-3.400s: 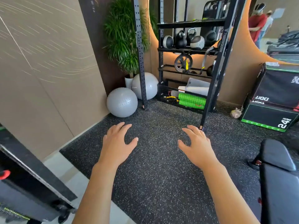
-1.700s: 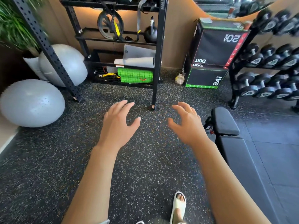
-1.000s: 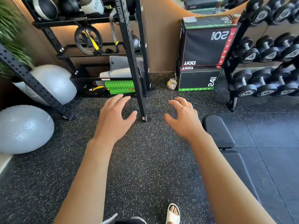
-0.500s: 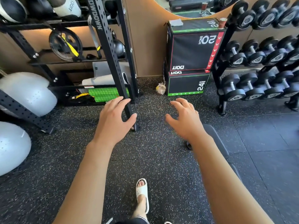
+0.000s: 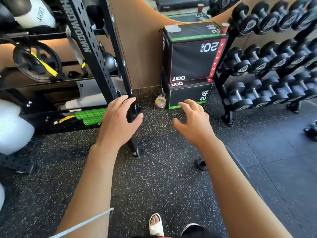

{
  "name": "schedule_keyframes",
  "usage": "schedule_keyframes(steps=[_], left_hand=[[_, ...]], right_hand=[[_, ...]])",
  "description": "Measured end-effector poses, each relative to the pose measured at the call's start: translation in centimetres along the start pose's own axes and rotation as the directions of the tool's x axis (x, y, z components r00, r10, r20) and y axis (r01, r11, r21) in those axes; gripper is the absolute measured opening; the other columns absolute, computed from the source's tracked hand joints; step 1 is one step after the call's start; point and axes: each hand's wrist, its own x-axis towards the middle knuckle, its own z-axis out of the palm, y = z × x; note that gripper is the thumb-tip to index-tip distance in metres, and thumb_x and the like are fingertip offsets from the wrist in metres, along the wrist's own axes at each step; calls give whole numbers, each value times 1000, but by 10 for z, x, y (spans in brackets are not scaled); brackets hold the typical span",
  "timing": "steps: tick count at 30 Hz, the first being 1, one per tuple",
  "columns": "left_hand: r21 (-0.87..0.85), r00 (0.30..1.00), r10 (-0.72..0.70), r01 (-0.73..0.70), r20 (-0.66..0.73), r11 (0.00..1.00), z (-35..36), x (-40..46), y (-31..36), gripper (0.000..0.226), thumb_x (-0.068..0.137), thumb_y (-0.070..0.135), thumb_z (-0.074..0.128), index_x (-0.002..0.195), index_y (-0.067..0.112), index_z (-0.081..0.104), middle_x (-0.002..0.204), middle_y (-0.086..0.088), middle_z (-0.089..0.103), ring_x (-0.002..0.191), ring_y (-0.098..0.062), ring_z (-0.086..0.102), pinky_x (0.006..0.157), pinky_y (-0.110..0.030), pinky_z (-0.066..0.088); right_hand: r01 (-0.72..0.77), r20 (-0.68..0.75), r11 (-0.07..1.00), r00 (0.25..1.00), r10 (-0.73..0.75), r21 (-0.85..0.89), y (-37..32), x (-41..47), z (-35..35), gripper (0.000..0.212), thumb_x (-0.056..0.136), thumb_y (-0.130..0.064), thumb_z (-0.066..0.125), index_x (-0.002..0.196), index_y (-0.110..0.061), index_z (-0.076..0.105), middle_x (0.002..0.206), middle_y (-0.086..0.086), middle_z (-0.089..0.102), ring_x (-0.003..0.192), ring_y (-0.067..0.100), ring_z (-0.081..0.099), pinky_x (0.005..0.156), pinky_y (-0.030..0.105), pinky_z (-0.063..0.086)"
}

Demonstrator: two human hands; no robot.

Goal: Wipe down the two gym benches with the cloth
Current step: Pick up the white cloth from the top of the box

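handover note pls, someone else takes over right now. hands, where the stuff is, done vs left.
Left hand: open, holds nothing, out in front above the floor.
Right hand: open, fingers loosely bent, holds nothing.
Cloth: what looks like it lies on top of the stacked black boxes by the wall, untouched.
Bench: only a dark edge shows behind the right forearm; no second bench in view.
Done: nothing visible.
Left: fetch the cloth, wipe both benches.
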Motion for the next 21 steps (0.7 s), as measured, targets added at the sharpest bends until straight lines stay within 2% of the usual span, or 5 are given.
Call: schedule_keyframes(steps=[10,21], left_hand=[[-96,1000,10,-9,6,995,40,113,-8,60,99,48,61,154,28,48,161,5,43,152,-16,31,127,-46,27],[-75,999,-32,32,4,997,108,263,42,59,98,46,64,152,27,51,161,4,44,151,-17,33,126,-47,31]], right_hand=[[-55,-14,997,998,54,-61,34,104,-1,72,95,-52,59,158,-25,38,164,0,34,151,25,29,119,57,29],[-21,-8,999,1000,21,-45,126,259,-20,70,94,-51,60,156,-25,42,161,-1,37,148,25,33,117,55,34]])
